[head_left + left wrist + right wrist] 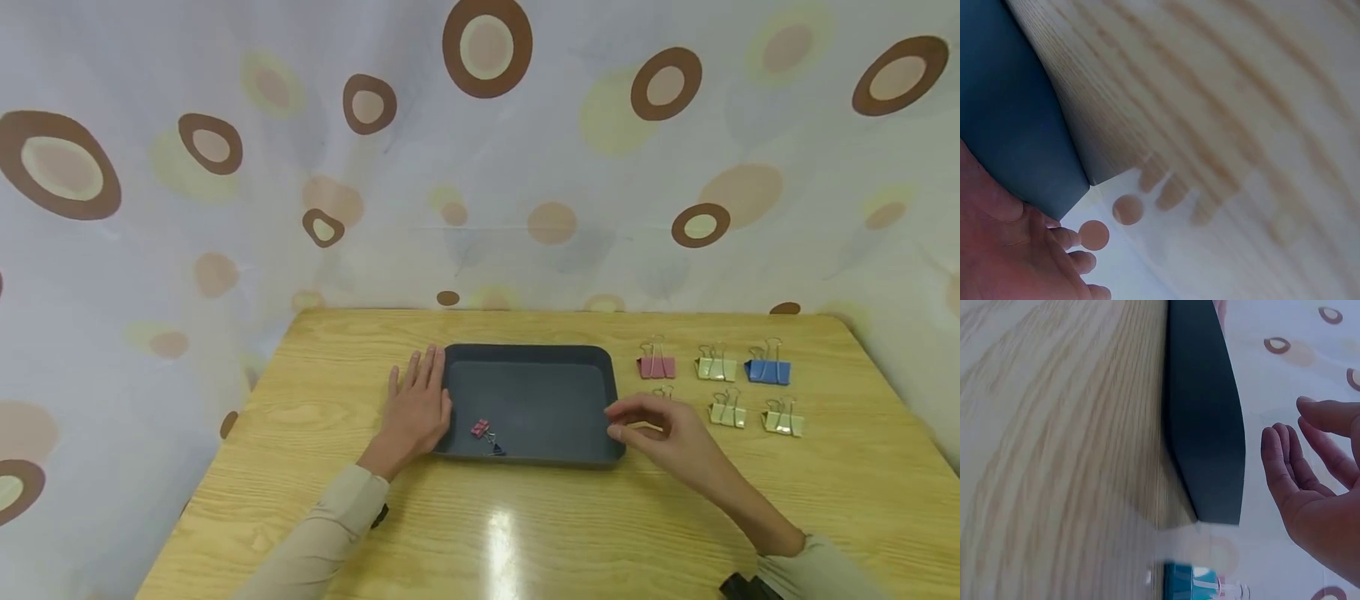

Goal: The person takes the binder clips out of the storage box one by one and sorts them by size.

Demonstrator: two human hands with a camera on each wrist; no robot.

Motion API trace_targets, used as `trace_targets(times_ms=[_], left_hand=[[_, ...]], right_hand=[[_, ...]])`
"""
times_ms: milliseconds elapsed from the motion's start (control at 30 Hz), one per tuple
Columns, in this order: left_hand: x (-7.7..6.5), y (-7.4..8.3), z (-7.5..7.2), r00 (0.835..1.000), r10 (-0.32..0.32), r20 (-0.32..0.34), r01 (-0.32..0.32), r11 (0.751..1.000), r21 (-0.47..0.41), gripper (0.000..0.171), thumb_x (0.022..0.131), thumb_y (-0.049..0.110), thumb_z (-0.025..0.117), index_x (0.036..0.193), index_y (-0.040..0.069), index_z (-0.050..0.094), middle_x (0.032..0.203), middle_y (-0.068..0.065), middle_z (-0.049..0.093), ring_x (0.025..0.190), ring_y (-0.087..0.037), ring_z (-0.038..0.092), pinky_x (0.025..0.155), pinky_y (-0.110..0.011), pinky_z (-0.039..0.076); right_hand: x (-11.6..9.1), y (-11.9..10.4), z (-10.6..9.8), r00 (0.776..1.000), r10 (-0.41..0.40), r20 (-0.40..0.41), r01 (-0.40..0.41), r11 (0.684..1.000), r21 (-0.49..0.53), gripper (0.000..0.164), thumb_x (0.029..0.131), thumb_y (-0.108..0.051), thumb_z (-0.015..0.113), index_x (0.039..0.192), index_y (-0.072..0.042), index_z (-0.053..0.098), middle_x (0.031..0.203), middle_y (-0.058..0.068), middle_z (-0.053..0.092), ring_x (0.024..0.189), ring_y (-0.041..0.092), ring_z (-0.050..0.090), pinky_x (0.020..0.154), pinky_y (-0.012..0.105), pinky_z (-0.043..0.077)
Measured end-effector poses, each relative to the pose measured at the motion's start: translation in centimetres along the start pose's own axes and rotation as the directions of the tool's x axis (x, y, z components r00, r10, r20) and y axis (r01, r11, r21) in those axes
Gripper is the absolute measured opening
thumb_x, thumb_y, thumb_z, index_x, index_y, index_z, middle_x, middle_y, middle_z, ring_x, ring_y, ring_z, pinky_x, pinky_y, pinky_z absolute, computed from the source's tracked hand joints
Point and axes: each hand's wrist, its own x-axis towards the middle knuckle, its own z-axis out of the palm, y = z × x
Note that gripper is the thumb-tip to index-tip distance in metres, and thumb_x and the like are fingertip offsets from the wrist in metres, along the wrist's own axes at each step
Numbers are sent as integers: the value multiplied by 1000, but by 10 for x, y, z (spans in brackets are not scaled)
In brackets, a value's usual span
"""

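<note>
A dark grey tray point(528, 404) lies on the wooden table. Inside it, near the front left, are a small pink binder clip point(480, 428) and a small dark blue binder clip point(497, 448). My left hand point(417, 408) rests flat along the tray's left side, fingers stretched out; the left wrist view shows its palm point(1004, 250) against the tray wall. Over the tray's right rim hovers my right hand point(660, 429), its thumb and fingers bent but apart. Nothing shows between those fingers in the right wrist view, where the hand point(1316, 494) is beside the tray's dark wall point(1207, 425).
Right of the tray stand larger binder clips in two rows: pink point(657, 367), pale yellow point(716, 368) and blue point(768, 372) behind, pale ones point(727, 414) point(783, 422) in front. Another clip point(663, 391) is mostly hidden behind my right hand. A patterned cloth point(487, 183) hangs behind the table.
</note>
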Motion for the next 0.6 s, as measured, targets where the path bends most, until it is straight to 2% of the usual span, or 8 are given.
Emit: trace_targets(times_ms=[33, 100, 267, 400, 600], left_hand=[[-1, 0, 0, 1000, 1, -3, -1, 1000, 0, 64, 110, 28, 33, 165, 5, 12, 171, -12, 14, 156, -35, 14, 122, -61, 12], [-2, -1, 0, 1000, 2, -4, -2, 1000, -3, 64, 109, 28, 33, 165, 5, 12, 171, -13, 15, 156, -35, 14, 122, -61, 12], [0, 1, -1, 1000, 4, 1, -4, 1000, -6, 64, 109, 28, 33, 165, 5, 12, 171, -13, 15, 156, -36, 14, 122, -61, 13], [0, 2, -1, 1000, 3, 6, -3, 1000, -10, 64, 109, 28, 34, 165, 4, 13, 171, -14, 15, 156, -36, 14, 121, -61, 14], [-2, 2, -5, 1000, -8, 4, 8, 1000, -7, 64, 109, 28, 35, 165, 4, 13, 171, -14, 15, 156, -36, 14, 122, -60, 13]], right_hand=[[2, 0, 5, 1000, -12, 15, 11, 1000, 22, 21, 95, 1, 69, 116, 6, 69, 112, 9, 71, 99, 14, 70, 81, 28, 59], [7, 1, 15, 998, -38, 44, 37, 998, 41, 21, 95, 2, 69, 116, 5, 68, 113, 12, 69, 100, 15, 70, 81, 29, 59], [23, 3, 36, 992, -96, 83, 98, 995, -14, 21, 95, 0, 70, 116, 3, 69, 113, 26, 66, 100, 22, 70, 81, 31, 60], [35, 4, 48, 989, -70, 129, 76, 996, -44, 22, 96, -3, 70, 118, 4, 69, 113, 24, 68, 100, 23, 70, 83, 33, 60], [48, 7, 63, 978, -13, 210, 18, 1000, -21, 25, 96, -5, 71, 119, 5, 68, 115, 24, 67, 102, 30, 70, 84, 33, 59]])
